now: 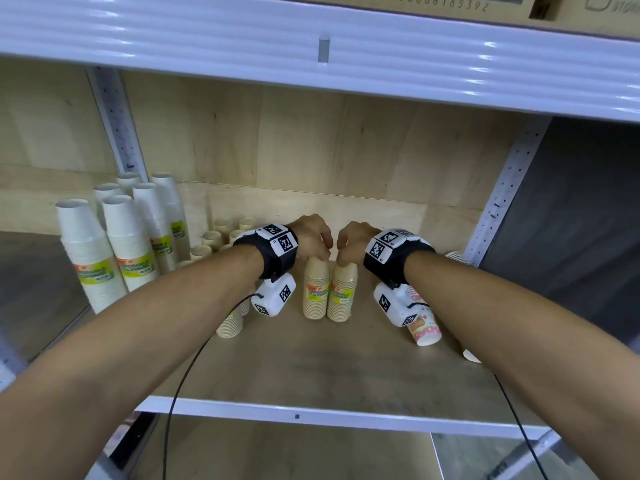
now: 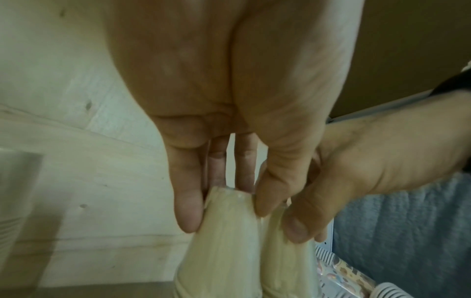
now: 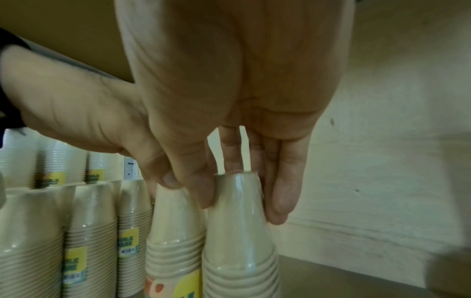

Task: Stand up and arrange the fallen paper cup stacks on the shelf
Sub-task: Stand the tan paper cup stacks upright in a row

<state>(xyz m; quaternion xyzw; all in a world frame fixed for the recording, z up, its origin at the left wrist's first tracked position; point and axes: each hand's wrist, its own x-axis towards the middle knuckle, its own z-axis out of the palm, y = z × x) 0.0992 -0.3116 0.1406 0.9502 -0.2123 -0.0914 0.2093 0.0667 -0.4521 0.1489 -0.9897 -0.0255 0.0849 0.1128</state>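
Two wrapped stacks of beige paper cups stand upright side by side in the middle of the shelf, each with a yellow label. My left hand [image 1: 317,249] pinches the top of the left stack [image 1: 315,292] from above; fingers and thumb clasp its narrow top [image 2: 229,203]. My right hand [image 1: 346,251] grips the top of the right stack [image 1: 343,294] the same way, with the fingers [image 3: 282,193] curled round the top cup [image 3: 237,201]. The two hands nearly touch.
Tall white cup stacks [image 1: 114,244] stand at the back left, with several short beige stacks [image 1: 211,239] beside them and one [image 1: 230,323] under my left wrist. A pink patterned cup stack [image 1: 424,323] lies on its side at the right. The shelf's front edge [image 1: 298,415] is white metal.
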